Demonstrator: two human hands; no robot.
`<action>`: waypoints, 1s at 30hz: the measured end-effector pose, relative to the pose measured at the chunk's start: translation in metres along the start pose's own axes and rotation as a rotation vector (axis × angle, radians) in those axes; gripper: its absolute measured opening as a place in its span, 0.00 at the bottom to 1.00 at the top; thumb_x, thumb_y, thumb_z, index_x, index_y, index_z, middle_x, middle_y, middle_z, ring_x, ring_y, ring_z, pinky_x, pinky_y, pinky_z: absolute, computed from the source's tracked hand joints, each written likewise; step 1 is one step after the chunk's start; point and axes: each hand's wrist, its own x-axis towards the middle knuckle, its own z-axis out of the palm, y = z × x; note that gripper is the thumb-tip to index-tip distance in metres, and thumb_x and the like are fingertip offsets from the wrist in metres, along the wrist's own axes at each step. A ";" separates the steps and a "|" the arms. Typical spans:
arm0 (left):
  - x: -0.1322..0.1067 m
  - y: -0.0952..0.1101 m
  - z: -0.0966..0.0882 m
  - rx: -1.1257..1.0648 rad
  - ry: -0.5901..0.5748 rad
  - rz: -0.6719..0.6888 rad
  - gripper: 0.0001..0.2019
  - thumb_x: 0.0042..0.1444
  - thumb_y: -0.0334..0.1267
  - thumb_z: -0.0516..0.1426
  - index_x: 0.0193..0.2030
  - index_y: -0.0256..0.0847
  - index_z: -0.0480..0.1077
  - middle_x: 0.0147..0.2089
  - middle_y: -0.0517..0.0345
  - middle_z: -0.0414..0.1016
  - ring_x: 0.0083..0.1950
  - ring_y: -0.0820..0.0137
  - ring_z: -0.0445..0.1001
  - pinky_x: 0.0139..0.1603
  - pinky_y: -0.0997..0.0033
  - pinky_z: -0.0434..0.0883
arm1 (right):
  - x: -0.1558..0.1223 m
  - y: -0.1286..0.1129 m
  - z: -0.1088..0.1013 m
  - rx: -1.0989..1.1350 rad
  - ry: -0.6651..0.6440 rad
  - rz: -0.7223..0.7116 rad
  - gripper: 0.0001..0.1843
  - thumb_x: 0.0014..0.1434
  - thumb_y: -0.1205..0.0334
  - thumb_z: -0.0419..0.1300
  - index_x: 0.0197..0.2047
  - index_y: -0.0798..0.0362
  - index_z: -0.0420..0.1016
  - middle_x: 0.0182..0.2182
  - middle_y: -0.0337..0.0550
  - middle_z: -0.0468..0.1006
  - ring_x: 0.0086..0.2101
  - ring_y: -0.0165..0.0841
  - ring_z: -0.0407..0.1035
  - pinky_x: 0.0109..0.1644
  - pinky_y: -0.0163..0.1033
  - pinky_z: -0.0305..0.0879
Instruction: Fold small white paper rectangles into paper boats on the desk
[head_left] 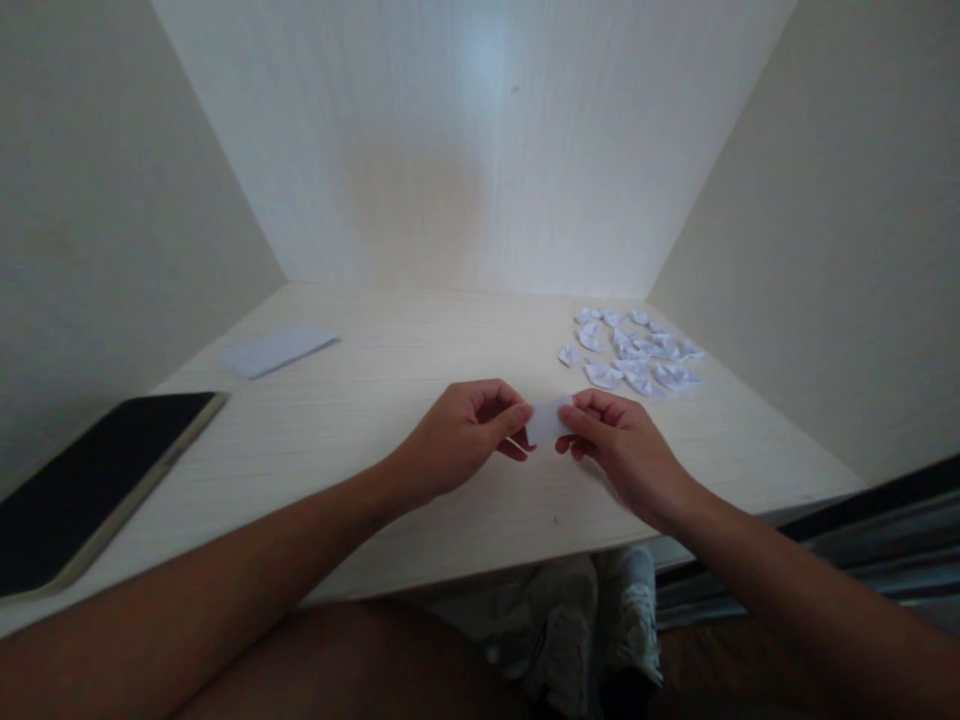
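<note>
Head view shows a pale wood-grained tabletop [390,370], with a whitish streaked back panel [480,150] at twelve o'clock and a plain grey side wall [847,220] at two. Over its near part, the left hand [469,430] and right hand [622,440], half-curled, pinch opposite ends of a small white paper rectangle [547,422]. From that, crumpled white paper pieces [632,347] lie at two, a flat white paper [277,350] towards ten, a black-faced, pale-edged slab [105,485] near nine.

Both hands [472,430] pinch a small white paper [547,421] above the table [420,340].
</note>
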 end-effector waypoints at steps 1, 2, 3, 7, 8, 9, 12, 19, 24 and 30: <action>0.000 -0.001 0.001 -0.044 -0.005 0.003 0.10 0.63 0.40 0.62 0.34 0.35 0.72 0.31 0.57 0.78 0.33 0.69 0.80 0.38 0.66 0.81 | 0.002 0.001 0.000 0.033 -0.010 0.030 0.10 0.57 0.59 0.72 0.33 0.53 0.77 0.29 0.40 0.80 0.27 0.28 0.72 0.32 0.37 0.60; 0.000 -0.002 0.002 -0.089 -0.006 0.009 0.10 0.63 0.41 0.61 0.36 0.35 0.73 0.31 0.57 0.78 0.34 0.69 0.81 0.38 0.66 0.81 | 0.004 0.002 0.001 0.062 -0.021 0.056 0.11 0.57 0.58 0.72 0.33 0.53 0.76 0.30 0.41 0.80 0.28 0.29 0.72 0.32 0.36 0.61; 0.001 -0.004 0.003 -0.125 -0.002 0.018 0.10 0.64 0.41 0.61 0.37 0.35 0.74 0.33 0.56 0.78 0.35 0.68 0.81 0.38 0.66 0.82 | 0.005 0.003 0.001 0.096 -0.032 0.083 0.11 0.57 0.57 0.71 0.34 0.53 0.75 0.31 0.41 0.80 0.28 0.29 0.72 0.33 0.36 0.63; 0.002 -0.007 0.003 -0.166 0.041 0.052 0.10 0.63 0.41 0.62 0.41 0.34 0.76 0.37 0.54 0.80 0.37 0.68 0.82 0.38 0.67 0.82 | 0.012 0.006 0.006 0.216 -0.075 0.147 0.12 0.58 0.56 0.71 0.37 0.53 0.74 0.33 0.41 0.79 0.30 0.29 0.72 0.36 0.37 0.68; 0.003 -0.007 0.002 -0.160 0.065 0.063 0.10 0.62 0.40 0.63 0.41 0.34 0.76 0.37 0.54 0.80 0.37 0.68 0.82 0.37 0.67 0.83 | 0.013 0.007 0.007 0.251 -0.084 0.154 0.11 0.57 0.58 0.71 0.37 0.53 0.74 0.33 0.41 0.79 0.30 0.29 0.72 0.36 0.36 0.67; 0.003 -0.007 0.002 -0.148 0.096 0.076 0.09 0.61 0.40 0.63 0.41 0.34 0.76 0.36 0.55 0.80 0.36 0.68 0.81 0.36 0.68 0.83 | 0.015 0.008 0.008 0.289 -0.093 0.159 0.11 0.57 0.59 0.71 0.37 0.53 0.75 0.33 0.42 0.79 0.30 0.28 0.72 0.36 0.35 0.67; 0.003 -0.005 0.000 -0.091 0.187 0.117 0.09 0.59 0.37 0.65 0.41 0.33 0.76 0.34 0.56 0.80 0.34 0.69 0.80 0.34 0.68 0.83 | 0.018 0.011 0.009 0.383 -0.109 0.165 0.09 0.57 0.62 0.71 0.36 0.54 0.75 0.34 0.43 0.80 0.30 0.29 0.72 0.35 0.35 0.66; 0.003 -0.001 0.000 -0.013 0.233 0.086 0.10 0.55 0.34 0.66 0.43 0.33 0.76 0.35 0.56 0.81 0.32 0.70 0.80 0.34 0.69 0.83 | 0.017 0.012 0.010 0.344 -0.136 0.159 0.13 0.55 0.59 0.73 0.30 0.54 0.73 0.31 0.41 0.79 0.29 0.30 0.74 0.38 0.37 0.69; 0.004 0.000 -0.002 0.062 0.263 0.095 0.08 0.58 0.37 0.64 0.40 0.34 0.77 0.34 0.55 0.82 0.30 0.70 0.81 0.33 0.71 0.81 | 0.013 0.013 0.015 0.053 -0.125 0.011 0.15 0.58 0.52 0.70 0.40 0.52 0.75 0.35 0.43 0.80 0.33 0.33 0.75 0.36 0.40 0.70; 0.001 -0.001 -0.008 0.512 0.332 0.204 0.08 0.58 0.36 0.61 0.39 0.37 0.81 0.37 0.53 0.84 0.36 0.67 0.81 0.36 0.70 0.79 | 0.002 0.013 0.024 -0.506 -0.021 -0.343 0.43 0.50 0.47 0.75 0.65 0.48 0.66 0.61 0.55 0.71 0.52 0.45 0.72 0.40 0.45 0.74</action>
